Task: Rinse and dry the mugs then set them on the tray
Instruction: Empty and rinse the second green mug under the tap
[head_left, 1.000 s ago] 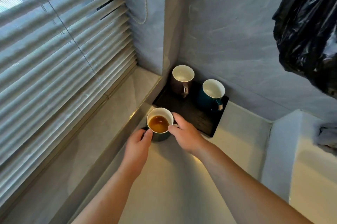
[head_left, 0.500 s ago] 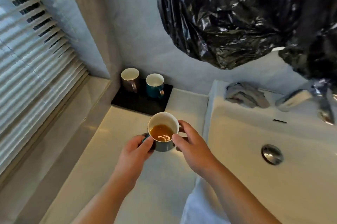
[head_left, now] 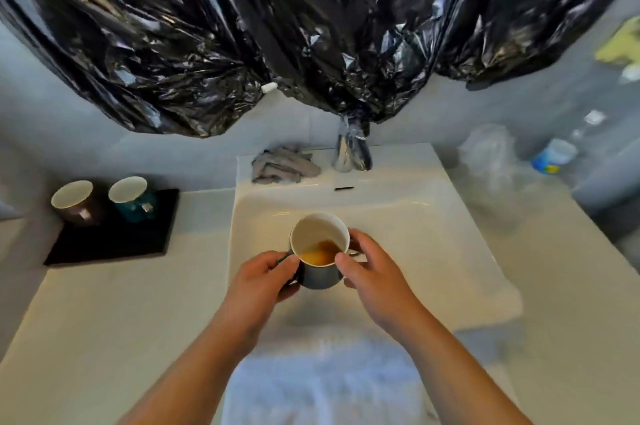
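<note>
Mug [head_left: 317,279] has moved from the tray's front edge, where it was a second ago, across the desk [head_left: 104,320]. It is now above the sink [head_left: 415,234], at the basin's left side.
- It is tipped toward the person, so the amber liquid pools against the near wall.
- Left hand [head_left: 263,281] curls round the mug's left side with the thumb near the rim. Right hand [head_left: 372,272] grips the right side, where the handle appears to be.
- Judgement: the dregs are about to be poured out, and rinsing has not begun.

Materials:
- The mug is glazed, dark outside and glossy white inside.
- The tray [head_left: 114,244] is flat, matte black and square. It sits at the desk's far left corner with a brown mug [head_left: 74,203] and a teal mug [head_left: 133,198] upright on it, side by side.
- The sink is smooth white, with a chrome tap [head_left: 351,151] at its back edge.
- A crumpled grey cloth [head_left: 284,166] lies left of the tap.
- Crinkled black plastic [head_left: 277,26] hangs overhead.
- A soft white towel [head_left: 322,383] lies at the desk's near edge.
</note>
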A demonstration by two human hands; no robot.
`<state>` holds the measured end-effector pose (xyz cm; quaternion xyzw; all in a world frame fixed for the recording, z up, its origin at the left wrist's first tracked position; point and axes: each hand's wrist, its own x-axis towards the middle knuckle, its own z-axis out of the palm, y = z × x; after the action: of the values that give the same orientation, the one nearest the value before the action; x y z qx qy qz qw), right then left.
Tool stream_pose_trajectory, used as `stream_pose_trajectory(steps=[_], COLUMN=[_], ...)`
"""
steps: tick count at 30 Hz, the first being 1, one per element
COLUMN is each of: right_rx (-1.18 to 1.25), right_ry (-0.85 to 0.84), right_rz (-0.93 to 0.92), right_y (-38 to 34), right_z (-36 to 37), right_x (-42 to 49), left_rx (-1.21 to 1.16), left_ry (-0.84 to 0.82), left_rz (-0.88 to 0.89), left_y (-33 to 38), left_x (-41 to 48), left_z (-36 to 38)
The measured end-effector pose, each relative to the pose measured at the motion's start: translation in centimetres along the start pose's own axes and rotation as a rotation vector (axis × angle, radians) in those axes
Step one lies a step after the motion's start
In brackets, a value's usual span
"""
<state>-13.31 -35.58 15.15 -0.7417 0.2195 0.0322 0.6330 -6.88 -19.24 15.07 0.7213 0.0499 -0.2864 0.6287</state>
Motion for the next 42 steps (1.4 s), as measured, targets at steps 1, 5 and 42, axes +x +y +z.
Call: stream_pose_trajectory(steps=[1,5,42], right_rx=[-0.006,-0.042,-1.216], right_ry=[0.017,0.056,-0.04], right_rz=[-0.002,0.025,-0.753], right_y=[0.2,0.6,-12.1], right_z=[-1.0,-3.9,-11.5], right_x=[0.1,1.1,19.3], left_rx=[0.0,0.013,-0.206], left_ry=[-0.018,-0.069,0.111], left_rz=[-0.001,0.004,0.007], left_y=[0.2,0.8,1.5], left_x=[0.5,3.1,11.8], left_z=[0.9,3.7,11.2])
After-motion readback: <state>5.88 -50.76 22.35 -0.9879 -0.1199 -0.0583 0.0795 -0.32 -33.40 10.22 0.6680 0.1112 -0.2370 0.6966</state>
